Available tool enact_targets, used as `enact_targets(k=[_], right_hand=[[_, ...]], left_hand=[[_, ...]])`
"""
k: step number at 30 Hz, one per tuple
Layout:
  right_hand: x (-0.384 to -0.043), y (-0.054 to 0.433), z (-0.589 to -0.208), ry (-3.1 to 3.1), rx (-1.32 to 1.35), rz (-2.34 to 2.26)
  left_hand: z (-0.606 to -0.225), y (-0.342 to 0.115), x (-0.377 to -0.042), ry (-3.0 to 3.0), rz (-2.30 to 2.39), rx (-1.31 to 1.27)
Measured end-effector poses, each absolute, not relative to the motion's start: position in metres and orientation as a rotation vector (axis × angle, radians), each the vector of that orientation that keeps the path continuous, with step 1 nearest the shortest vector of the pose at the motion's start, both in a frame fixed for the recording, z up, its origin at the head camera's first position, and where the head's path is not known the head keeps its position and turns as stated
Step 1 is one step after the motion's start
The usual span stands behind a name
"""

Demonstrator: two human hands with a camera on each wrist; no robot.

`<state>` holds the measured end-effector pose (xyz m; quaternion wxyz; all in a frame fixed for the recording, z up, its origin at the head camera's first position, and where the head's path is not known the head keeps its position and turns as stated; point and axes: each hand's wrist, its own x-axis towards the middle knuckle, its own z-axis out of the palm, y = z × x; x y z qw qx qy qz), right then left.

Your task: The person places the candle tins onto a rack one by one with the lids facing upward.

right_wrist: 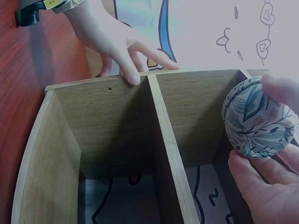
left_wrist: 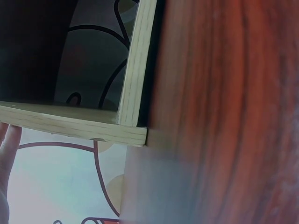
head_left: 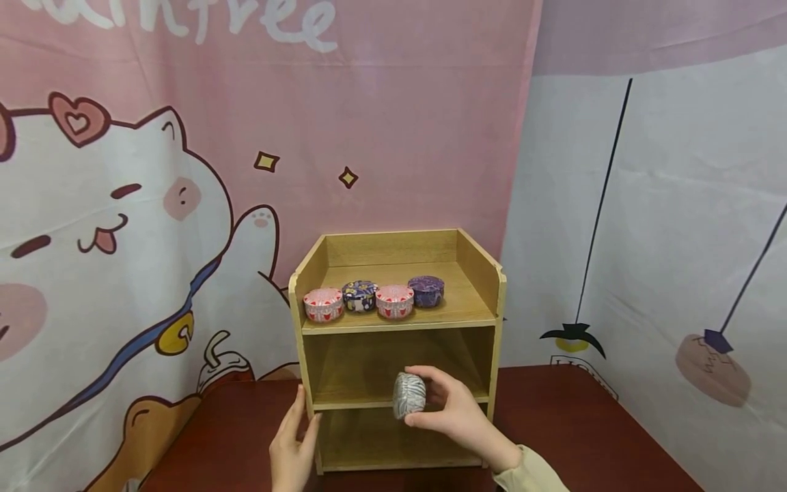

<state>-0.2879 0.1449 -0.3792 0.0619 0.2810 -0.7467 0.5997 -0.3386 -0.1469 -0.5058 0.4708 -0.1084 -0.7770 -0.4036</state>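
My right hand (head_left: pixel 451 410) holds a small round tin (head_left: pixel 408 395) between thumb and fingers, tipped on its side before the middle shelf. In the right wrist view the tin (right_wrist: pixel 257 119) shows a white face with blue-grey leaf patterns. A light wooden shelf unit (head_left: pixel 399 328) stands on the table. Low on its left side, my left hand (head_left: pixel 292 444) grips the side panel, the thumb (right_wrist: pixel 133 77) over the front edge and the fingers along the outside. Only part of this hand's fingers (left_wrist: pixel 9 149) shows in the left wrist view.
On the top shelf sit a pink tin (head_left: pixel 323 305), a blue-and-yellow tin (head_left: pixel 359 296), another pink tin (head_left: pixel 395 302) and a purple tin (head_left: pixel 426 292). The table (head_left: pixel 572 430) is dark red wood. A printed cloth (head_left: pixel 418 137) hangs behind the unit.
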Motion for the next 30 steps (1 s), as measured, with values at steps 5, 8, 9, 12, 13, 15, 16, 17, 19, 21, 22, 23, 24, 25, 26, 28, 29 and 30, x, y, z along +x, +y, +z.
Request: enact_targets(k=[5, 8, 9, 12, 13, 15, 16, 17, 19, 21, 22, 23, 24, 25, 26, 28, 29, 30], right_hand=[[-0.2886, 0.1456, -0.3785, -2.208, 0.842, 1.837], [-0.2885, 0.1455, -0.3792, -2.183, 0.837, 1.859], [-0.2886, 0.1454, -0.3795, -2.177, 0.836, 1.867], [-0.2887, 0.1451, -0.38, -2.166, 0.829, 1.891], [-0.2887, 0.1452, -0.3799, -2.163, 0.824, 1.904], [-0.2887, 0.1454, -0.3792, -2.159, 0.805, 1.921], [-0.2887, 0.1457, -0.3786, -2.156, 0.793, 1.932], [-0.2887, 0.1459, -0.378, -2.152, 0.782, 1.942], [-0.2888, 0.1464, -0.3766, -2.141, 0.763, 1.96], [-0.2891, 0.1467, -0.3752, -2.129, 0.752, 1.97], [-0.2892, 0.1468, -0.3745, -2.121, 0.748, 1.976], [-0.2893, 0.1469, -0.3739, -2.114, 0.748, 1.979], [-0.2894, 0.147, -0.3732, -2.109, 0.747, 1.981], [-0.2893, 0.1471, -0.3727, -2.104, 0.746, 1.983], [-0.2893, 0.1473, -0.3723, -2.102, 0.747, 1.98], [-0.2892, 0.148, -0.3715, -2.096, 0.757, 1.981], [-0.2891, 0.1484, -0.3712, -2.095, 0.764, 1.983], [-0.289, 0.1488, -0.3709, -2.094, 0.768, 1.986]], left_hand=[[-0.5062, -0.1462, -0.3392, -1.902, -0.999, -0.265], [-0.5059, -0.1452, -0.3385, -1.911, -0.995, -0.257], [-0.5057, -0.1449, -0.338, -1.915, -0.998, -0.254], [-0.5052, -0.1442, -0.3367, -1.922, -1.007, -0.251], [-0.505, -0.1441, -0.3363, -1.923, -1.008, -0.252], [-0.5052, -0.144, -0.3358, -1.922, -1.007, -0.25], [-0.5053, -0.1441, -0.3357, -1.92, -1.001, -0.251], [-0.5054, -0.1442, -0.3357, -1.919, -0.995, -0.252], [-0.5053, -0.1444, -0.3356, -1.914, -0.982, -0.252], [-0.5051, -0.1446, -0.3359, -1.909, -0.979, -0.257], [-0.5049, -0.1447, -0.336, -1.908, -0.98, -0.257], [-0.5047, -0.1447, -0.336, -1.908, -0.98, -0.257], [-0.5047, -0.1447, -0.3361, -1.909, -0.982, -0.256], [-0.5046, -0.1447, -0.3362, -1.909, -0.984, -0.254], [-0.5047, -0.1447, -0.3364, -1.91, -0.986, -0.252], [-0.5051, -0.1448, -0.3367, -1.91, -0.995, -0.247], [-0.5054, -0.1448, -0.3368, -1.912, -0.997, -0.244], [-0.5058, -0.145, -0.337, -1.913, -1.002, -0.24]])
